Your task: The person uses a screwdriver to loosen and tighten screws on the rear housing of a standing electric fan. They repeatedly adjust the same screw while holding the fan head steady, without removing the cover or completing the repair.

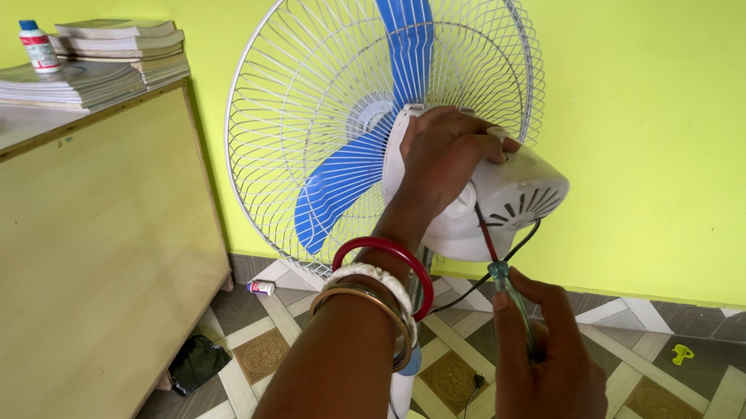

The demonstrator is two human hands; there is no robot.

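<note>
Your left hand (439, 156) is clamped over the white plastic fan motor housing (513, 200), centre-right. Your right hand (541, 366) pinches the clear-handled screwdriver (502, 274); its tip may slip onto the nearby black cable (523, 242).

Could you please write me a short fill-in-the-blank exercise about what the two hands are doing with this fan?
1. The left hand grips the white motor housing at the back of the ____.
2. The right hand holds a ____ with its tip against the housing.
3. The fan blades behind the wire guard are coloured ____.
4. The wall behind the fan is painted ____.

Missing words: fan; screwdriver; blue; yellow-green
</note>
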